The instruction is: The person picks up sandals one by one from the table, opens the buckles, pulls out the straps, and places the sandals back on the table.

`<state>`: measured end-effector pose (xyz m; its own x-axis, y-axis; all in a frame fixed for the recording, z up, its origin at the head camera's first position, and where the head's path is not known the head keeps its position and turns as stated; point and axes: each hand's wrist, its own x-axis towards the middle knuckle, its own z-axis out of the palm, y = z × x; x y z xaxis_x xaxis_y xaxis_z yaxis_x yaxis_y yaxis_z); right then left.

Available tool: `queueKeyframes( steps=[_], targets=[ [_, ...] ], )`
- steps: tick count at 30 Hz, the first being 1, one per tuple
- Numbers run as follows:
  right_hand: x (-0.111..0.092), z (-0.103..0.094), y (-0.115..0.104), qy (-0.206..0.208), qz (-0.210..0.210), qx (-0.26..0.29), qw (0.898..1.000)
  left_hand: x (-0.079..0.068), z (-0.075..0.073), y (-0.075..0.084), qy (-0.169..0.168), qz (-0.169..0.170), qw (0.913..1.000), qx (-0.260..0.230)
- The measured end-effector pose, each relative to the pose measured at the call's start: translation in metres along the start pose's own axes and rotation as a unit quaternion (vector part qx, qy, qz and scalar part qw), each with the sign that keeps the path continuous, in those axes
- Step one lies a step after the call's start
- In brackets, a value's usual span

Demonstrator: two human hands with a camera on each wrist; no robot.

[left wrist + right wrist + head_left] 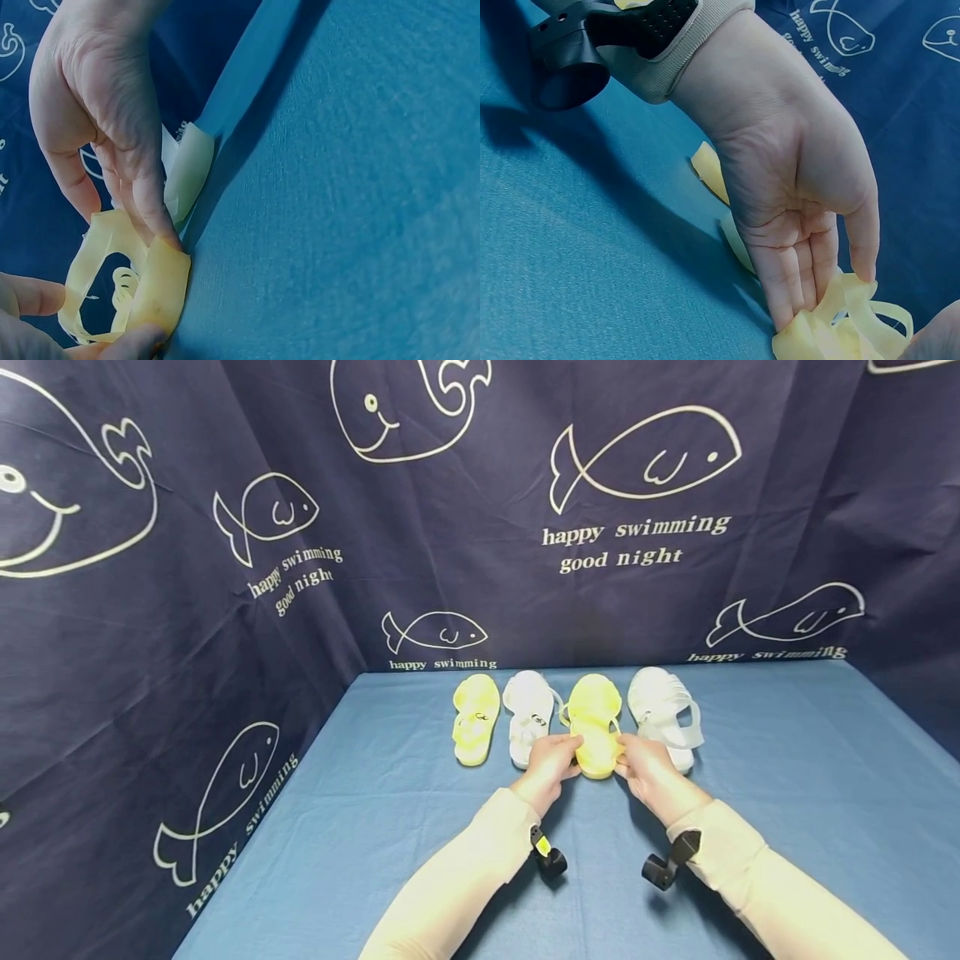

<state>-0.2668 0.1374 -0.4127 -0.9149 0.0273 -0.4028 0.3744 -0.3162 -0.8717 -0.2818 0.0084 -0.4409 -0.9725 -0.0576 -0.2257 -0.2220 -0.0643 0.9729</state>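
A yellow sandal [597, 739] points toe-first to the back wall, its heel end towards me, in a row of sandals. My left hand [553, 760] pinches the left side of its heel end. From the opposite side, my right hand [647, 768] holds it between thumb and fingers. The left wrist view shows the yellow sandal's strap loop [94, 247] between both hands, with my right hand [112, 112] above. Straighter fingers of my left hand [795, 180] reach under the strap area in the right wrist view. Whether the sole touches the cloth, I cannot tell.
Left of the held sandal lie a white sandal [528, 710] and another yellow sandal [476, 718]. A second white sandal [660, 706] stands close on the right, partly behind my right hand. Blue cloth [420, 827] covers the table; a dark printed curtain [525, 593] hangs behind.
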Motion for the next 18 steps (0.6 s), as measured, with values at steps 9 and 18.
queueKeyframes(
  steps=[9, 18],
  targets=[
    [0.006, 0.0, -0.002, 0.012, -0.007, 0.001, 1.0, 0.0, 0.005, 0.005, 0.02, 0.005, 0.9996, 0.019],
    [0.011, 0.002, -0.001, 0.022, -0.009, -0.002, 1.0, 0.005, 0.008, 0.003, 0.04, 0.007, 0.9991, 0.01]
  ],
)
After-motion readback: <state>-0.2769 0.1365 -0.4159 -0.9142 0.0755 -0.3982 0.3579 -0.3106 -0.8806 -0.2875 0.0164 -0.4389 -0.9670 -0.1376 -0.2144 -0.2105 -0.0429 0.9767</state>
